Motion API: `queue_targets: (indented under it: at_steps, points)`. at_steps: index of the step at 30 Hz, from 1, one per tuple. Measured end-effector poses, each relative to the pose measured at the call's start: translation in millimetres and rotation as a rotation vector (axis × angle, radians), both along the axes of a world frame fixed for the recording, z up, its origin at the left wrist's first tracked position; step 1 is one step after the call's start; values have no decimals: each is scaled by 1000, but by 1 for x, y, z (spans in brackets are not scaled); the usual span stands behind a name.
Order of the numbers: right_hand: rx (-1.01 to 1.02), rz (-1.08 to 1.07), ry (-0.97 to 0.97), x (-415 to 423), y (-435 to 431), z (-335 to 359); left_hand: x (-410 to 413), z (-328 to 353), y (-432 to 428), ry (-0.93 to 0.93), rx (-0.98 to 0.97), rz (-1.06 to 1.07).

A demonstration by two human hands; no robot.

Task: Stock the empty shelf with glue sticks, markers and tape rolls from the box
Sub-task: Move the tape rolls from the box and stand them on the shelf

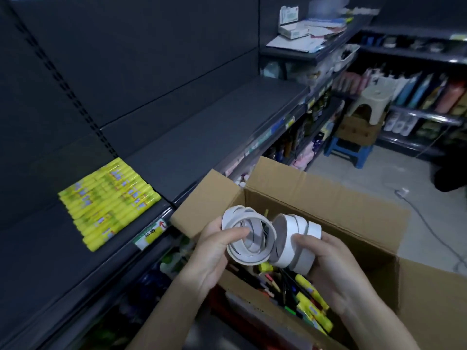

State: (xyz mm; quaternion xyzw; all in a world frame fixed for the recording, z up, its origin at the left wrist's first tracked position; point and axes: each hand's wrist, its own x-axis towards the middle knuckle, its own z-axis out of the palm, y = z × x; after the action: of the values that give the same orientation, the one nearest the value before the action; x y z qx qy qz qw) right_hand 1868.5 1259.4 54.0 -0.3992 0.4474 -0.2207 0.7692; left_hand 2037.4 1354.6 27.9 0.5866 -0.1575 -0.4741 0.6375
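Right now the tape step is in hand: both grips are up over the open box (pixel 316 198) w/ white tape, none of it yet on the shelf (pixel 202 137). The left grip (pixel 214 251) has its fingers curled under the loose tape rolls (pixel 249 238), thumb hooked over the rims, the rings skewed against each other. The right grip (pixel 331 261) is wrapped round the stacked tape rolls (pixel 299 238), thumb across the top; the two lots touch in the middle. On the shelf the glue sticks (pixel 108 203) lie in a tidy yellow block at the left, near the front edge, w/ bare dark metal to the right of them. Down in the box sit spare glue sticks (pixel 312 296) and markers (pixel 271 280) in a heap, so the job looks approx a third done at best. Next move, I'd say: swing left & set the tape down beside the yellow block; the skewed bunch prob needs squaring first or rings may roll off the edge. Writing: the shelf-edge tag (pixel 151 233) is white/yellow/green w/ a red arrow, its characters too blurred to read; glue labels likewise, no brand legible
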Motion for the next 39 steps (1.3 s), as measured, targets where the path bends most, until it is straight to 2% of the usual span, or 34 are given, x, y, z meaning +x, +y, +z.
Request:
queue_targets:
  at_steps: [7, 15, 22, 28, 33, 39]
  points:
    - [-86, 124, -146, 34, 61, 39, 13, 40, 74, -49, -213, 206]
    - [-51, 277, -271, 84, 177, 53, 32, 57, 207, -95, -257, 412]
    - [-21, 460, -259, 119, 281, 31, 38, 40, 333, -90, -191, 640]
    - [1, 679, -234, 142, 368, 21, 37, 29, 437, -108, -213, 789]
    - [20, 850, -206, 166, 422, 15, 30, 21, 506, -123, -191, 940]
    - [17, 1053, -147, 196, 481, 13, 26, 11, 574, -59, -182, 1152]
